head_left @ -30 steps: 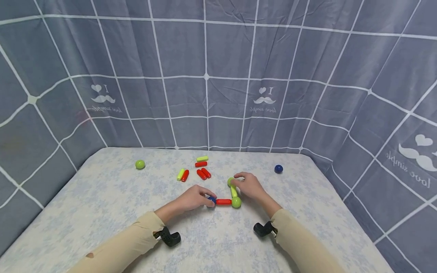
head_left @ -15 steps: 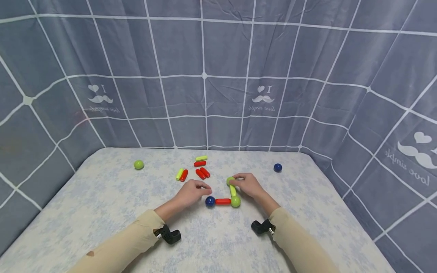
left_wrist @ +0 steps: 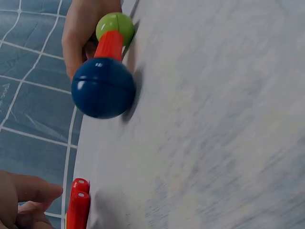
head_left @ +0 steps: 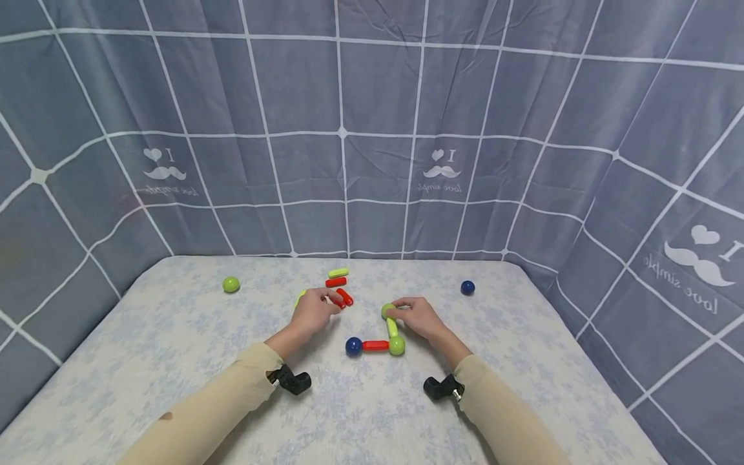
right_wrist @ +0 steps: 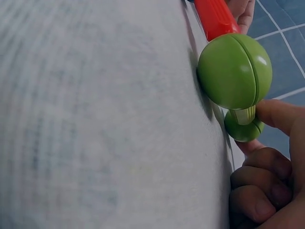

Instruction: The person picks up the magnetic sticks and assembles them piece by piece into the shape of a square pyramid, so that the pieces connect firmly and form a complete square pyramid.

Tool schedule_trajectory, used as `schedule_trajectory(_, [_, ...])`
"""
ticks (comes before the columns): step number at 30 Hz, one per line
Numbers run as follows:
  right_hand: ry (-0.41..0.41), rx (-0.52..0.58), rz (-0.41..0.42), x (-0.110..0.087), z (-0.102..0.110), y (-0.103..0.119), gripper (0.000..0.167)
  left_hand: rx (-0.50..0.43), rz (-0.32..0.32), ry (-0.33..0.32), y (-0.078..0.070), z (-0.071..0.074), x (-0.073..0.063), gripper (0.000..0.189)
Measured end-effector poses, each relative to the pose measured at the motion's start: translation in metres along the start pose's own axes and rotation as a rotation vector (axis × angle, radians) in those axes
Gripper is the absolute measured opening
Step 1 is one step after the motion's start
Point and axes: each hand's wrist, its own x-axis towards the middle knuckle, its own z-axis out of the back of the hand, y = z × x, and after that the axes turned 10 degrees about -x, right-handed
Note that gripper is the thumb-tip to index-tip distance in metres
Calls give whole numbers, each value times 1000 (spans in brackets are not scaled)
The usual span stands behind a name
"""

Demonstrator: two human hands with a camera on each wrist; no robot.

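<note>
An L-shaped piece of balls and rods lies on the table. A blue ball (head_left: 353,347) joins a red rod (head_left: 375,345) to a green corner ball (head_left: 396,345), from which a yellow-green rod (head_left: 392,328) runs back to a far green ball (head_left: 387,310). My right hand (head_left: 423,316) pinches this far ball between thumb and fingers, as the right wrist view also shows. Over the loose rods, my left hand (head_left: 312,313) has its fingertips right by two red rods (left_wrist: 78,210); it holds nothing and partly covers one of them.
Behind the left hand lie another red rod (head_left: 336,282) and a yellow-green rod (head_left: 338,273). A second yellow-green rod (head_left: 299,298) is mostly hidden by that hand. Apart stand a green ball (head_left: 230,284) at left and a blue ball (head_left: 467,287) at right. A grey-blue curtain (head_left: 372,161) rises behind the table.
My left hand has let go of the blue ball on the joined piece and moved back and left to the loose red rods. The right hand keeps its pinch on the far green ball.
</note>
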Motion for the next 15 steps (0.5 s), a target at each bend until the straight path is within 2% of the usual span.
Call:
schedule_trajectory(4, [-5,1,-1,-2,0,0,40,35,7,-6,-2,0,6,23])
schedule_trajectory(9, [-6,1,7,-3,0,1,40,153,39,10,-6,-4,11,36])
schedule_trajectory(15, [-11,-5,19,-2,0,0,41,254,7,-12,-7,-9,16,42])
